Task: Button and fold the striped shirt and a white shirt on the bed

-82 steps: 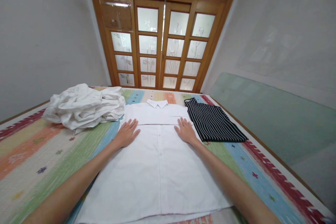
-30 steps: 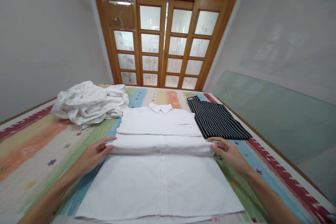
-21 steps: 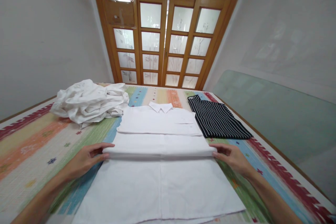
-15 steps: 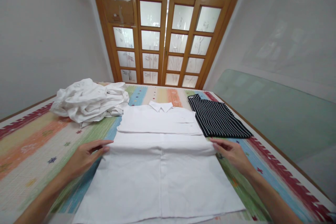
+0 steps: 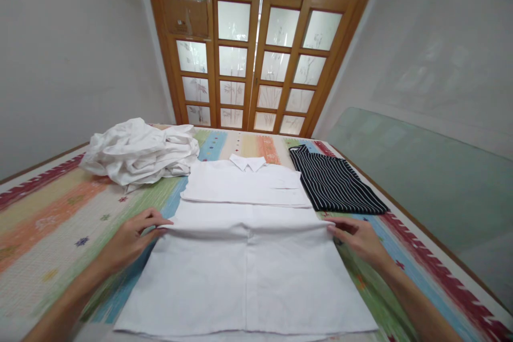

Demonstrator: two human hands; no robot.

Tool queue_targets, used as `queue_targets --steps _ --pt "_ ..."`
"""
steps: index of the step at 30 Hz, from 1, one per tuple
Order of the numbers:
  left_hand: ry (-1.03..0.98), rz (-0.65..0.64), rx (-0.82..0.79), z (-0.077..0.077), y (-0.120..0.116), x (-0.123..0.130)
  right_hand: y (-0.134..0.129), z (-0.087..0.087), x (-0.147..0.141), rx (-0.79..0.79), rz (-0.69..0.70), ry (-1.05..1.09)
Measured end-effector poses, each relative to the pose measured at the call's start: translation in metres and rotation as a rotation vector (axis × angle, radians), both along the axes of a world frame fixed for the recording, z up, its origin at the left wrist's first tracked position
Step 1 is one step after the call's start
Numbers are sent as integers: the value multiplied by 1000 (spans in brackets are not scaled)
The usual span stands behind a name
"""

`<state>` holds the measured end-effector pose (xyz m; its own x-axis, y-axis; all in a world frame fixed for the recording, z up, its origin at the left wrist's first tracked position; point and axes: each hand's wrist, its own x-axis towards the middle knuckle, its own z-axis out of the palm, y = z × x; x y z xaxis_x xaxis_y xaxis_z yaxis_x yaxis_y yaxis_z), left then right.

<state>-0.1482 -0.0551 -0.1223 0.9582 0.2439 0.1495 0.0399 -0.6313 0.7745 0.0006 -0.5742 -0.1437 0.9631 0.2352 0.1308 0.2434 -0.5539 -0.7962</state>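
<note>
A white collared shirt (image 5: pixel 246 283) lies flat in front of me, collar at the far end and hem near me. Its upper part ends in a straight folded edge across the chest. Between my hands a raised ridge of cloth runs from side to side below that edge. My left hand (image 5: pixel 138 235) pinches the shirt's left edge between thumb and fingers. On the opposite edge, my right hand (image 5: pixel 356 235) grips the cloth the same way. To the right of the collar is a folded black garment with white stripes (image 5: pixel 336 181).
A loose heap of white cloth (image 5: pixel 140 152) sits at the far left. Under everything spreads a multicoloured striped cover (image 5: pixel 60 230). A pale green panel (image 5: pixel 420 171) stands along the right side; wooden glazed doors (image 5: pixel 256 59) close off the back.
My two hands now pinch the shirt's side edges more firmly, and the cloth ridge between them has become sharper and shifted slightly toward me. The view has moved a little.
</note>
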Motion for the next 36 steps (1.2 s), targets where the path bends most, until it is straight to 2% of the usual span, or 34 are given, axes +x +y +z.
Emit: queue_targets --steps 2,5,9,14,17,22,30,36 --pt "-53 20 24 2 -3 6 6 4 4 -14 -40 -131" --pt "-52 52 -65 6 -11 19 19 9 15 52 -50 -261" --pt "17 114 -159 2 -19 38 35 6 31 112 -33 -180" --pt "58 185 20 -6 -18 49 41 -5 39 13 -20 -117" --pt "74 173 133 -7 -15 47 38 -11 37 -63 5 -77" --pt "139 118 167 -8 -13 43 36 -16 29 -150 22 -63" --pt "172 76 330 -17 -12 43 43 -15 18 -359 -40 -317" --pt "160 124 458 -21 -18 41 46 -26 11 -531 -63 -404"
